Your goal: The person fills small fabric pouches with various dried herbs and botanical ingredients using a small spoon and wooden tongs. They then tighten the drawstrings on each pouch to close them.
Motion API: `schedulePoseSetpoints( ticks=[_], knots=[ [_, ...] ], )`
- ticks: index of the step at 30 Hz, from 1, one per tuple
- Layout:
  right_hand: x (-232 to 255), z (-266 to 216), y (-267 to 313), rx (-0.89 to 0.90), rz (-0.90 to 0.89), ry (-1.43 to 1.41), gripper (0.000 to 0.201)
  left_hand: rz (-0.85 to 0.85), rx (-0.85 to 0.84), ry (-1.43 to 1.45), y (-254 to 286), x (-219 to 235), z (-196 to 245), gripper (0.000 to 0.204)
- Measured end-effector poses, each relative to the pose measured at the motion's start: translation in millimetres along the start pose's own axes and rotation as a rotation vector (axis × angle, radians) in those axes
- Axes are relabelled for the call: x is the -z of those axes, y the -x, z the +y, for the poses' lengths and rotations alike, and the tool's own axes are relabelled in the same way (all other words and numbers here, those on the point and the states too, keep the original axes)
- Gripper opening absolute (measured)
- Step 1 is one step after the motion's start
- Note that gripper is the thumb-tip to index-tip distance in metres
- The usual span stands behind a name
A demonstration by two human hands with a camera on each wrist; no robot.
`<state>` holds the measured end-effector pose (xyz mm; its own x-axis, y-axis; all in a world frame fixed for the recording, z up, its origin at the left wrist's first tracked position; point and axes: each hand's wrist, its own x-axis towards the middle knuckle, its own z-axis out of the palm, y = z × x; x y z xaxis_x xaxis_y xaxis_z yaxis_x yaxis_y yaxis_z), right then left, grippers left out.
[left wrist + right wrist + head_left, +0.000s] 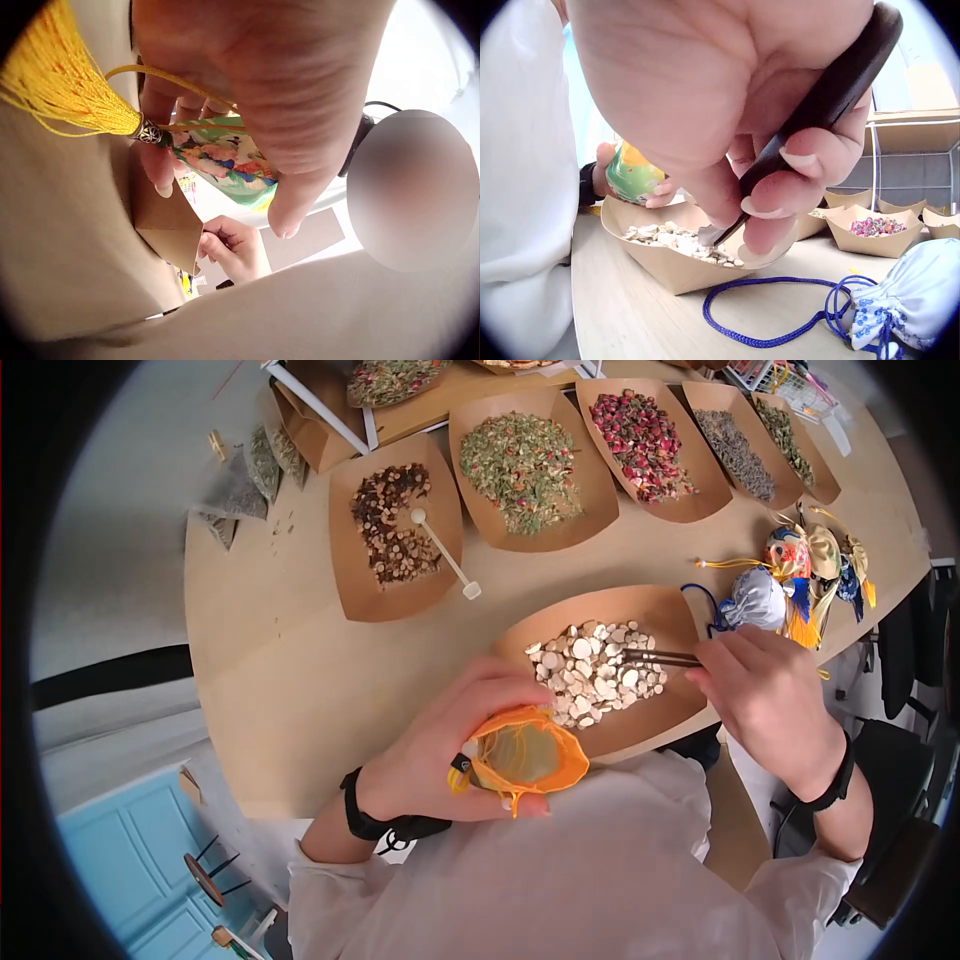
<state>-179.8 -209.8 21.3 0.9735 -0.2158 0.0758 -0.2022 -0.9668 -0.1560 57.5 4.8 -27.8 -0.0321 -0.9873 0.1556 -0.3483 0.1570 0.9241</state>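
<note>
My left hand (425, 745) grips a small drawstring pouch (560, 765), its orange-lined mouth spread wide and facing up. Green floral cloth (225, 157) covers the pouch's outside, and a yellow tassel (71, 79) hangs from its cord in the left wrist view. Between the thumb and fingers of my right hand (775, 710) are slim dark tongs (662, 657). Their tips are down among pale round dried slices (600, 675) in a brown paper tray (640, 602). The pouch is just beside the tray's near left edge. Whether the tongs hold a slice, I cannot tell.
Behind stand paper trays of brown bits with a white spoon (445, 555), green herbs (520, 470), rosebuds (645, 445) and lavender-grey buds (735, 455). Finished-looking pouches (790, 575) lie at the right, a blue cord (761, 341) near the tray. Clear bags (240, 485) sit back left.
</note>
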Motion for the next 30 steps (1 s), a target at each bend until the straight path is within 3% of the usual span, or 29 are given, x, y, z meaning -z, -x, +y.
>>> schedulePoseSetpoints(
  ticks=[4, 6, 10, 11, 15, 17, 20, 25, 30],
  knots=[
    [14, -5, -1, 0.036, 0.103, 0.019, 0.02, 0.03, 0.005, -0.092, -3, -6, 3, 0.082],
    [28, -12, 0, 0.03, 0.196, -0.136, 0.019, 0.041, 0.003, -0.12, -4, -6, 5, 0.081],
    [49, -35, -9, 0.227, 0.18, -0.225, 0.028, 0.028, 0.009, -0.142, -1, -4, 6, 0.08],
    [50, -40, -10, 0.248, 0.103, -0.21, 0.034, 0.03, 0.006, -0.144, 1, -5, 5, 0.08],
    [53, -40, -18, 0.265, 0.1, -0.167, 0.037, 0.05, -0.025, -0.086, 3, -6, -2, 0.079],
    [55, -26, -17, 0.158, 0.199, 0.02, 0.036, 0.075, -0.037, -0.041, 4, -8, -7, 0.079],
    [40, -7, -20, 0.116, 0.166, 0.172, 0.037, 0.068, -0.022, 0.01, 2, -5, -8, 0.08],
    [16, 6, -25, 0.142, 0.059, 0.176, 0.023, 0.047, -0.047, 0.037, 4, -3, -8, 0.077],
    [10, 9, -33, 0.187, -0.031, 0.17, 0.03, 0.039, -0.062, 0.038, 4, -4, -7, 0.076]
  ],
)
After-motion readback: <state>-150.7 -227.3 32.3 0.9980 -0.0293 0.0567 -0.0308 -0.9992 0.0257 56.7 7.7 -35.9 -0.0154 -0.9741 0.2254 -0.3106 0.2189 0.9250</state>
